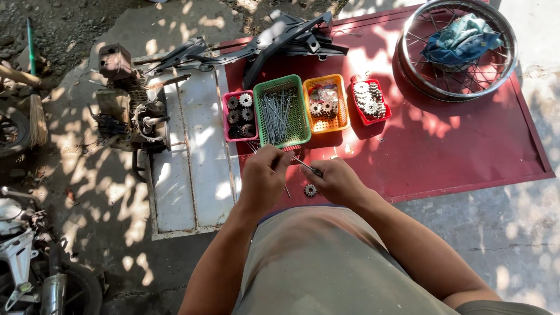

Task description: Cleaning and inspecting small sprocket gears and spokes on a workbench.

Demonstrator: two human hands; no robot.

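Between both hands, spoke [304,166] runs approx 10-to-4 o'clock; left hand [263,175] and right hand [337,181] both pinched shut on it, sprocket [310,190] at 6.

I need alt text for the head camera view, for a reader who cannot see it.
Seen from above, a person's left hand and right hand hold thin metal spokes over a red board, with a small sprocket lying between them. Ahead sit four small baskets: pink, green, orange and red. A spoked wheel rim holds a blue cloth.
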